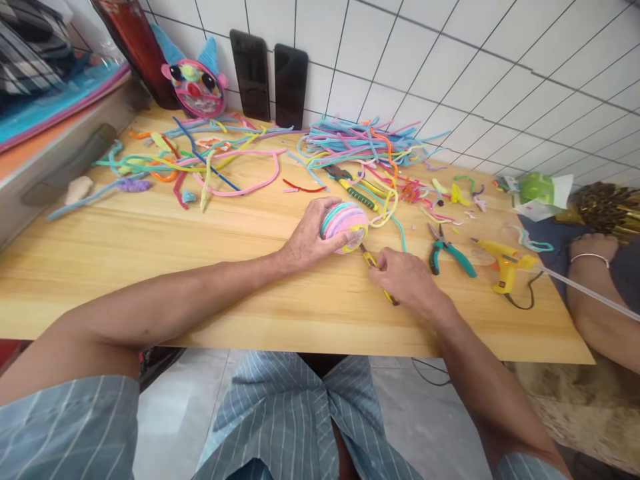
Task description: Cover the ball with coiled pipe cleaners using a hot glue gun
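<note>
My left hand is closed around a small round piece wound from pastel pipe cleaners, pink, blue and yellow, and holds it on the wooden table. Just to its right, my right hand grips a yellow-handled tool whose tip points at the base of the wound piece. The tool's other end sticks out behind my fingers.
Loose coloured pipe cleaners lie heaped across the back of the table. Teal-handled pliers and a yellow glue gun lie to the right. A pipe-cleaner cat face and two dark phones lean on the tiled wall. Another person's arm rests at far right.
</note>
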{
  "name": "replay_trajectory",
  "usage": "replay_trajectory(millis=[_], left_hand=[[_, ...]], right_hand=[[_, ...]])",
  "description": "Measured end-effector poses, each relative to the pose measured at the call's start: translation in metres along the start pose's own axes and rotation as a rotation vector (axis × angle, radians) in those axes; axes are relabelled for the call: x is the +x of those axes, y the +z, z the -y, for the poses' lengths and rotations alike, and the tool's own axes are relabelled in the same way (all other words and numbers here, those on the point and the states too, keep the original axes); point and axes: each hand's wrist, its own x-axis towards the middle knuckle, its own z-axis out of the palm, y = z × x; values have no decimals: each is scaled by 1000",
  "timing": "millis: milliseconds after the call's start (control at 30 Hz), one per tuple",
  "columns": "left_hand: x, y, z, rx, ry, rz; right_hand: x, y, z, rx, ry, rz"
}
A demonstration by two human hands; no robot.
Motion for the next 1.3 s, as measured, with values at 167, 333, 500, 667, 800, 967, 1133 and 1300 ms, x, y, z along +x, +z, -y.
replay_trajectory(millis=[167,333,500,667,800,967,1133,1300], left_hand=[[1,2,0,2,3,-4],[1,4,0,-27,-13,-11],[-1,4,-1,-26,-7,-20],[-3,1,-3,-26,-29,-10],[-4,-1,-5,-18,-36,8],[-5,-3,-5,-3,-46,9],[-5,-3,-4,-2,-32,12],[-5,-2,-4,-1,-42,4]], right_hand=[[-2,-2,-31,465,-79,-373],[-12,6,-27,434,-275,-729],[-13,21,-20,323,-453,-613],[-13,32,-28,264,-566,-590],[-11,34,-28,210,-557,-602],[-8,37,-27,205,-563,-609],[-6,38,-27,207,-544,-596],[-5,38,-26,202,-585,-618]])
